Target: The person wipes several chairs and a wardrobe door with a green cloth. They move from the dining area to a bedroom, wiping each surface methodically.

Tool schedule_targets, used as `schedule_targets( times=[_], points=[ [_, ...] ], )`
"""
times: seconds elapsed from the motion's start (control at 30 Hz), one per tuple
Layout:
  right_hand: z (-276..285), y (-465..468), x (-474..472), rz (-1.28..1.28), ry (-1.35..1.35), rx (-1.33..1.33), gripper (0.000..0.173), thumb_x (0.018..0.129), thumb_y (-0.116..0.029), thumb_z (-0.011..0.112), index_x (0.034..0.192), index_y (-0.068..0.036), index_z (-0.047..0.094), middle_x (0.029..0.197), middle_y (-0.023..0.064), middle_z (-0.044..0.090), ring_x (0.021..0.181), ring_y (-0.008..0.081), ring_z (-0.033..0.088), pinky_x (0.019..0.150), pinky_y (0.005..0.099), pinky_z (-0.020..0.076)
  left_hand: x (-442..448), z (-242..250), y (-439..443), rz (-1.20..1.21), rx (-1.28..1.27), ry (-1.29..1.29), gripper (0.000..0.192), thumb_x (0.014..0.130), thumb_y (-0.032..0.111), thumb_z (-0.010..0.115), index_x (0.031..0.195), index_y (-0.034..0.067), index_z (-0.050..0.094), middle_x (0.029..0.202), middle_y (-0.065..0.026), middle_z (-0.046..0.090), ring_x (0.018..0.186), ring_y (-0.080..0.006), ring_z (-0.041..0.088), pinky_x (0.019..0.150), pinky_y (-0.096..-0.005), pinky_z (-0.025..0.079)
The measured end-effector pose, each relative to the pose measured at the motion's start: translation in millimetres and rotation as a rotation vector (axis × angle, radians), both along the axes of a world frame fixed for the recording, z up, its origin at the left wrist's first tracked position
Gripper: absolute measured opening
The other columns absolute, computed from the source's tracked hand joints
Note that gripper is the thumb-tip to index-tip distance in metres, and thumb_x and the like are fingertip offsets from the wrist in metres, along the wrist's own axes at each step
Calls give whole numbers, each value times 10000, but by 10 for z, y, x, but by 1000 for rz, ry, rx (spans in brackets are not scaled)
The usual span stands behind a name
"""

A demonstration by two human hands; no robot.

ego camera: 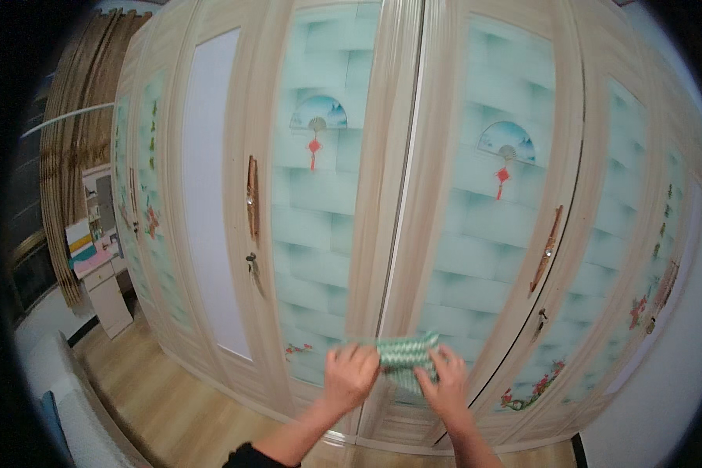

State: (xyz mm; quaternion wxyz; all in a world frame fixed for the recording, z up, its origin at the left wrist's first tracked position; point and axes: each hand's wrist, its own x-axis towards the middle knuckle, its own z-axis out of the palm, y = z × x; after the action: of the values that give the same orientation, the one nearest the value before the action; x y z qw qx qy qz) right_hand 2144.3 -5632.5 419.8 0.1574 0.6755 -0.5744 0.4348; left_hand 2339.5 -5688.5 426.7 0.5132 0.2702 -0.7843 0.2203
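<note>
A green cloth with white zigzag stripes [408, 354] is stretched between my two hands, in front of the wardrobe doors. My left hand [352, 374] is closed on its left end, with the knuckles up. At the other end, my right hand [444, 380] pinches the cloth between thumb and fingers. The cloth and both hands are slightly blurred, and a lower fold hangs between them. Behind them stands a tall wooden wardrobe [380, 175] with pale green patterned door panels.
Long door handles [253, 199] and keys in locks [251, 263] stick out from the wardrobe. To the left are a brown curtain [73, 146], a small dressing table [102, 275] and a bed edge [85, 403]. Wood flooring [169, 398] runs along the wardrobe's base.
</note>
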Motion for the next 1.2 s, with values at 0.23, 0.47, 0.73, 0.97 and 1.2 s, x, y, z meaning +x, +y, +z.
schedule_targets(
  times=[0.23,0.47,0.73,0.97,1.2],
  points=[
    [821,-1449,25,-185,67,-377,534,763,-233,666,1219,-13,497,1236,231,427,1101,371,443,897,461,366,-310,954,-1353,190,-357,94,339,689,102,662,1005,46,554,1050,-63,588,964,-269,537,791,-408,381],
    [1006,-2333,-37,-152,254,-451,568,788,-364,610,1272,-96,482,1377,267,279,1280,429,259,1017,550,243,-630,645,-2236,175,-17,-17,505,812,271,570,1260,63,469,1371,-103,379,1261,-355,319,984,-562,255],
    [1927,-2729,17,-400,285,-665,540,757,-365,623,1262,-214,506,1364,226,338,1270,394,295,1024,548,203,-638,1539,-2660,160,-219,109,634,801,439,549,1276,31,448,1396,-128,337,1309,-401,215,1007,-618,136],
    [501,-2667,-45,-346,361,-340,560,674,-276,617,1214,-156,530,1311,252,368,1234,430,318,993,624,158,-510,235,-2714,64,-213,-99,484,770,423,584,1086,56,588,1365,-86,389,1301,-377,243,980,-640,146],
    [674,-2763,27,-386,413,-397,591,674,-289,599,1246,-163,516,1334,185,390,1253,358,345,1023,557,185,-367,531,-2868,-20,-302,-149,450,774,432,576,1061,87,605,1367,-52,400,1321,-332,245,1002,-611,149]
  ],
)
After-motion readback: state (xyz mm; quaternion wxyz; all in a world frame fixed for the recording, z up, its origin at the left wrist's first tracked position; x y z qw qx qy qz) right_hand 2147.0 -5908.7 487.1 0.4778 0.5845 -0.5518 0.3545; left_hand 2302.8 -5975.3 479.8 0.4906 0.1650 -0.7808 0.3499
